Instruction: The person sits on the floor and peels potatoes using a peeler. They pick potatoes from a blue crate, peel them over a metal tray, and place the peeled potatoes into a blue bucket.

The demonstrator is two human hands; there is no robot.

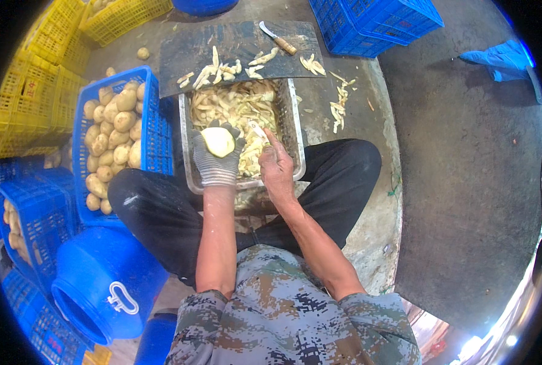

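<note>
My left hand (218, 155), in a grey striped work glove, holds a peeled pale potato (219, 142) over a white plastic basket (300, 132). My bare right hand (277, 166) grips a small peeler (256, 128) with a white head, its handle mostly hidden by the fingers. Tool and potato are apart. Potato peelings (234, 102) fill the basket below both hands. Across the basket's far end lies a dark board (239, 41) with scattered peelings and a curved knife (277, 38) with a wooden handle.
At the left stands a blue crate (154, 123) full of unpeeled potatoes (115, 121). Yellow crates (20, 96) are stacked beyond it. A blue plastic barrel (97, 273) lies tilted at the lower left. Blue crates (366, 23) stand at the upper right; peelings (340, 107) lie on the floor.
</note>
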